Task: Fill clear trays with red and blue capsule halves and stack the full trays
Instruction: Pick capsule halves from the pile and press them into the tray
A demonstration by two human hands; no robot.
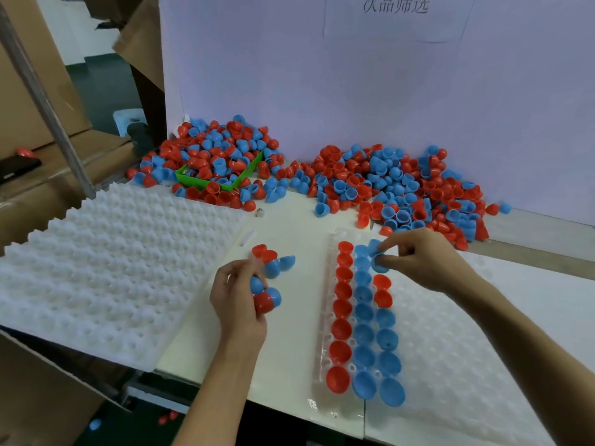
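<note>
Right grip: my right hand [425, 255] pinches a blue half [380, 263] at the far end of the clear tray [322, 349], over an open pocket in the third row.
Left grip: my left hand [238, 300] clutches a handful of red and blue halves [265, 299]; three more lie just beside it on the bench [289, 220].
Risk of drop: the left handful is loose, so one could roll off the near edge.
Risk of misseat: a tilted half may pop out.
Risk of nudge: my wrist could knock the seated red halves [383, 289].

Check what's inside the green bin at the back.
The green bin holds red and blue capsule halves, heaped over its rim and merging with the pile around it. Its floor and far walls are buried, so nothing else can be seen.
</note>
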